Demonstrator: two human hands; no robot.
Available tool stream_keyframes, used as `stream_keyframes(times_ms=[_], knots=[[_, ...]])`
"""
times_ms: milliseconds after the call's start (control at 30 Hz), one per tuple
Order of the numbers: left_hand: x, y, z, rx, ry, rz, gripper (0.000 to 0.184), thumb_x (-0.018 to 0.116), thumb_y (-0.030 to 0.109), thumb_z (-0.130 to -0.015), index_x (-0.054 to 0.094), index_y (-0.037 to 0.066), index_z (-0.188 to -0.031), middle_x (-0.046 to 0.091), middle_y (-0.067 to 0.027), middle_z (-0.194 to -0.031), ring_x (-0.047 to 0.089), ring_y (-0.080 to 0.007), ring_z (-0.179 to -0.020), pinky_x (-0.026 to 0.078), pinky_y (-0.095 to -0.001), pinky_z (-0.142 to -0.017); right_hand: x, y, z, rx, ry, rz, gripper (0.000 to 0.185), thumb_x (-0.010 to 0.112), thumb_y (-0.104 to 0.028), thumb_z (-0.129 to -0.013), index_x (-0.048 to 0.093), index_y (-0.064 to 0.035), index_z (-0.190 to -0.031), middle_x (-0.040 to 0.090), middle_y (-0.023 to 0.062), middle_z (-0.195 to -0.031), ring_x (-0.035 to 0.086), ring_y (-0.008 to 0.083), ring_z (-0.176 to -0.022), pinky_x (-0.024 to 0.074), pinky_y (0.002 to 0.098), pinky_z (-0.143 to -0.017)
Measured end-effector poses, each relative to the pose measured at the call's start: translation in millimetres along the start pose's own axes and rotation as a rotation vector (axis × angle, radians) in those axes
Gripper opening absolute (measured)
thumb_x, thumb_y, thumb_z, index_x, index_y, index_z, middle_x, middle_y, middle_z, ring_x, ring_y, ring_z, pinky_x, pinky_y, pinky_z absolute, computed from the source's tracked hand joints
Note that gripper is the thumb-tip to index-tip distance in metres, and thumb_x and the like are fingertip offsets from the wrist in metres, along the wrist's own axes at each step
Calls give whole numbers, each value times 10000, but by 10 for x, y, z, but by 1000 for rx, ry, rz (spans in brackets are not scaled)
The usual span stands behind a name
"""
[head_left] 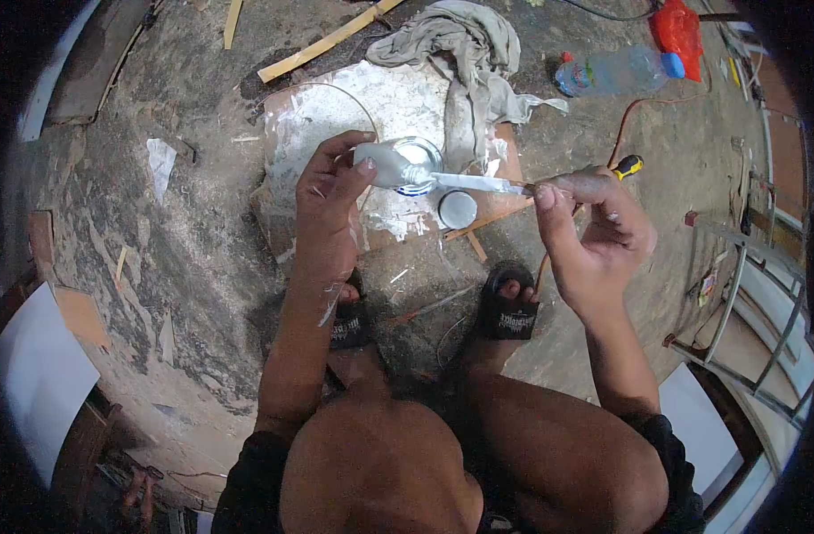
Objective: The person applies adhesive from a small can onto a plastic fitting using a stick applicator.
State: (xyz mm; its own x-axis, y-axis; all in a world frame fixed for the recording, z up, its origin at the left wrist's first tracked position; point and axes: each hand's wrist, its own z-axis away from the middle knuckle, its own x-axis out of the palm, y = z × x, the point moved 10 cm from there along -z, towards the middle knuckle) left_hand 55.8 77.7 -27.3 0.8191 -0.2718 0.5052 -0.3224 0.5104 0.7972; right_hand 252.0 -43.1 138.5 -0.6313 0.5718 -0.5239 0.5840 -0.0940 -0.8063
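Observation:
My left hand [340,178] is closed round a small pale bottle [382,166], tilted with its neck toward the right. In my right hand [594,214], a flat blade coated in white [478,182] is pinched between thumb and fingers. Its left end meets the bottle's neck. Directly beneath the bottle stands an open round tin [429,153], partly hidden, with something white inside. A small round grey-white lid or jar [458,209] sits just below the tin on a paint-smeared board [322,120].
A crumpled grey cloth [465,53] lies across the board's top edge. Beyond it are a plastic bottle [616,71], a red bag [676,36] and a yellow-black handle [628,166]. Wooden strips [327,40] lie at the top. A metal frame [754,311] stands at right.

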Motion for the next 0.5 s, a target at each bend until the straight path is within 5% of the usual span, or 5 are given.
stream_keyframes(times_ms=[500], knots=[[7,-34,-14,-6,-29,-15,331,646,36,-898,599,0,-1224,642,-56,-1055,586,-120,-960,449,-259,-915,83,52,34,15,-40,21,87,778,-32,-776,724,-4,-838,612,46,-663,551,96,-595,431,234,-569]])
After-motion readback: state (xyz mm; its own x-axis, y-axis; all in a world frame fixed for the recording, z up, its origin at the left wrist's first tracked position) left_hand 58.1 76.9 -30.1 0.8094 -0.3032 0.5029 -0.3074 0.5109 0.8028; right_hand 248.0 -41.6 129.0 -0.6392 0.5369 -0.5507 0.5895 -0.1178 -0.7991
